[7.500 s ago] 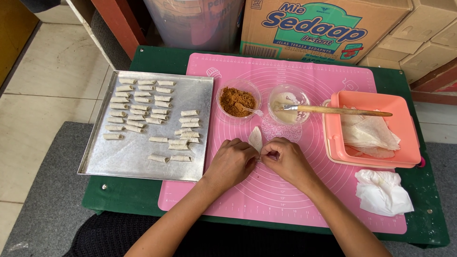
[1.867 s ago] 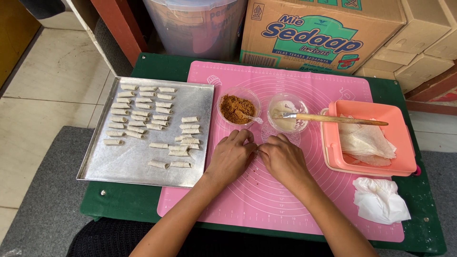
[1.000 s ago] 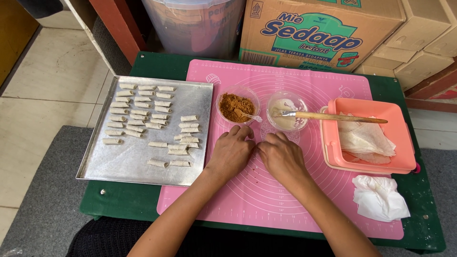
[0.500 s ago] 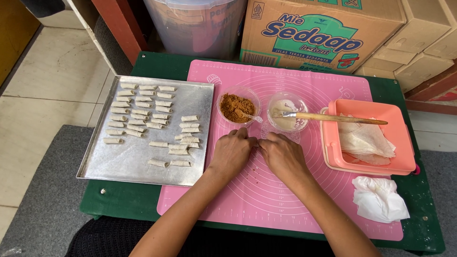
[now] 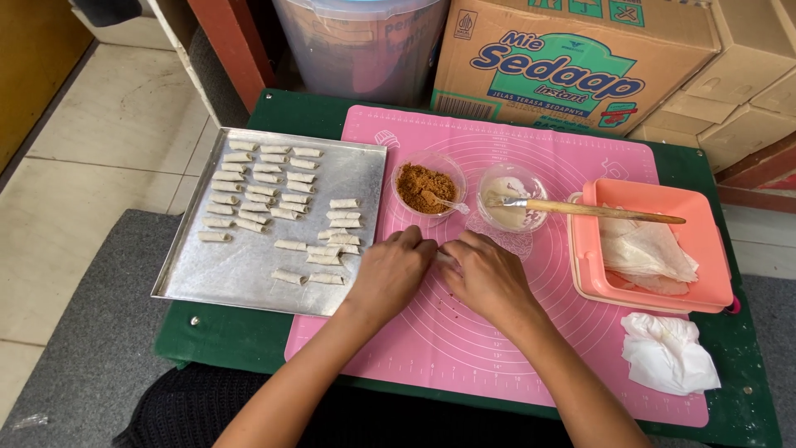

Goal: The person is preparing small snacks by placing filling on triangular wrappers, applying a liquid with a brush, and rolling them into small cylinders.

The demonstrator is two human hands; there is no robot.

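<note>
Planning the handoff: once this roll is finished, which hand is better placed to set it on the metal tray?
Probably the left hand: it lies right beside the metal tray, next to the rows of rolls. The right hand sits farther off, toward the bowls.

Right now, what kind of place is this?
Probably a home snack-making spot: a low green table on the floor, a pink baking mat, a metal tray of small rolls, stacked cardboard boxes behind.

Flat metal baking tray [image 5: 224,278], left on the green tabletop [image 5: 240,336], bearing rows of small pale rolled pastries [image 5: 261,178]. Clear bowl of brown crumbly filling [image 5: 427,184]. Wooden-handled brush [image 5: 597,210] across a clear bowl of white paste [image 5: 507,217]. Crumpled white cloth [image 5: 667,353], front right. Printed cardboard box [image 5: 572,58] behind.
</note>
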